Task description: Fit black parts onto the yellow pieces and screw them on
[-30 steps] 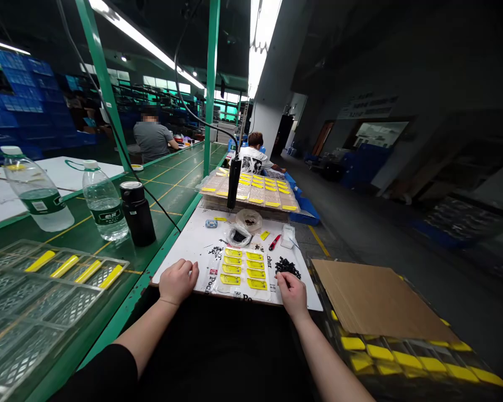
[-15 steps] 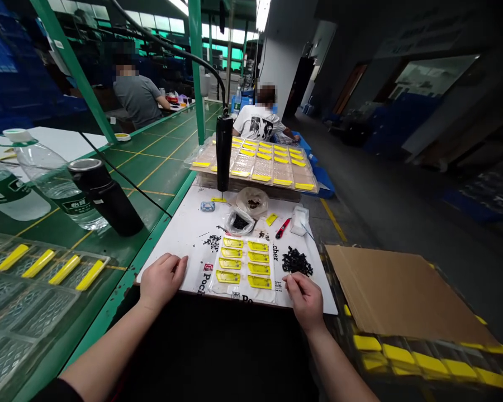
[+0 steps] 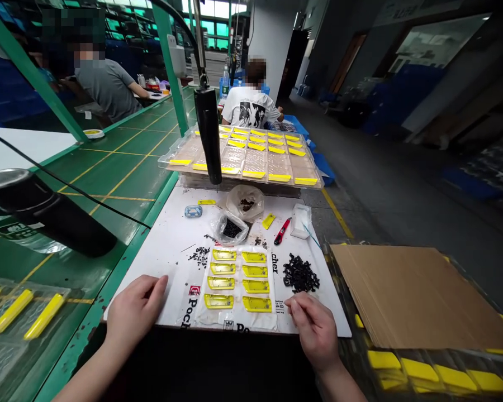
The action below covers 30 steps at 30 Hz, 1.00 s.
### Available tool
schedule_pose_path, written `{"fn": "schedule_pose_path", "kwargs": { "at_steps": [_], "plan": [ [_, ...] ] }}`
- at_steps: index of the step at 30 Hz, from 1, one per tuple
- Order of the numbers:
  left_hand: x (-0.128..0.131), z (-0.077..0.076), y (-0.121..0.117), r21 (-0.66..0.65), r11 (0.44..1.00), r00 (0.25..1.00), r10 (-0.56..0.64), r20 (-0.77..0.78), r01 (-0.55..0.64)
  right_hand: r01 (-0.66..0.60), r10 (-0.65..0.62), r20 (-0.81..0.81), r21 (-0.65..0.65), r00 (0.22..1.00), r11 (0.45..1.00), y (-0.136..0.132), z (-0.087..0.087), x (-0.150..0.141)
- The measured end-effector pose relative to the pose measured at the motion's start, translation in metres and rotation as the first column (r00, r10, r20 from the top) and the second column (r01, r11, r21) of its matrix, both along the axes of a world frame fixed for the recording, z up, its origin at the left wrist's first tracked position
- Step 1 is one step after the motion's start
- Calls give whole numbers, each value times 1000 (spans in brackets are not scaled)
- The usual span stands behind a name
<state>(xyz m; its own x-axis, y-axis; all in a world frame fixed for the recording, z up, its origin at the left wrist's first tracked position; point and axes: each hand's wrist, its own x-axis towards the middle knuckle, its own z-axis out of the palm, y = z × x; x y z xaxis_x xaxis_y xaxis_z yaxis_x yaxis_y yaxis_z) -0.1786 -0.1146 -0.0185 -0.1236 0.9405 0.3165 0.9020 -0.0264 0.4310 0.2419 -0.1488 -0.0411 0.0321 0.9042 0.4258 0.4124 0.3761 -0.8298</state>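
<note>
Loosely curled, my left hand (image 3: 136, 304) rests on the left front edge of the white board (image 3: 163, 245); nothing shows in it. My right hand (image 3: 314, 326) is at the right front edge, thumb and fingertips pinched together; whether something small is between them I cannot make out. Just beyond it lies a heap of small black parts (image 3: 300, 273). Between my hands, yellow plastic pieces (image 3: 255, 271) lie in two columns on a pale sheet (image 3: 238, 321). A black electric screwdriver (image 3: 208, 134) hangs above the back of the board.
Behind the sheet are bags of black parts (image 3: 230, 229) and brown parts (image 3: 246, 205), a red utility knife (image 3: 282, 231) and a white box (image 3: 300, 220). A black flask (image 3: 62, 218) stands left. Trays of yellow pieces (image 3: 255, 159) sit beyond; cardboard (image 3: 419, 296) lies right. Two people sit further off.
The view has shifted, so the board looks closer and lower and the flask is further left. Both hands keep about the same places at the board's front edge.
</note>
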Motion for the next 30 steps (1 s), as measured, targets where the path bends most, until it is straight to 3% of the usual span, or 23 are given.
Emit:
{"fn": "schedule_pose_path", "kwargs": {
  "at_steps": [2,4,7,9,11,13,15,17,22,25,30],
  "plan": [
    [3,14,11,-93,992,978,100,181,-84,-9,9,14,7,1000,1000,1,1,-1],
    [15,31,29,-104,988,936,146,321,-118,-18,18,34,10,999,1000,1,3,-2],
    [50,56,66,-147,978,920,-79,384,145,-13,12,65,7,998,1000,1,6,-6],
    [77,68,91,-178,912,895,-298,331,369,26,-26,81,6,996,1000,1,9,-6],
    [97,74,114,-197,837,857,-475,199,510,114,-114,90,10,989,993,3,11,-3],
    [106,72,130,-154,815,828,-559,45,559,261,-261,92,19,961,965,11,12,7],
    [105,64,141,-51,834,831,-551,-70,549,429,-429,83,23,900,903,26,13,21],
    [98,52,147,27,849,848,-524,-82,528,540,-538,71,-7,840,842,48,14,37],
    [84,30,158,-13,838,833,-541,114,545,549,-538,123,-85,834,831,106,25,58],
    [85,28,161,-5,853,840,-514,172,522,584,-569,178,-44,803,810,126,40,54],
    [89,31,160,-14,827,812,-549,196,563,624,-629,184,91,755,776,145,62,42]
  ]
}}
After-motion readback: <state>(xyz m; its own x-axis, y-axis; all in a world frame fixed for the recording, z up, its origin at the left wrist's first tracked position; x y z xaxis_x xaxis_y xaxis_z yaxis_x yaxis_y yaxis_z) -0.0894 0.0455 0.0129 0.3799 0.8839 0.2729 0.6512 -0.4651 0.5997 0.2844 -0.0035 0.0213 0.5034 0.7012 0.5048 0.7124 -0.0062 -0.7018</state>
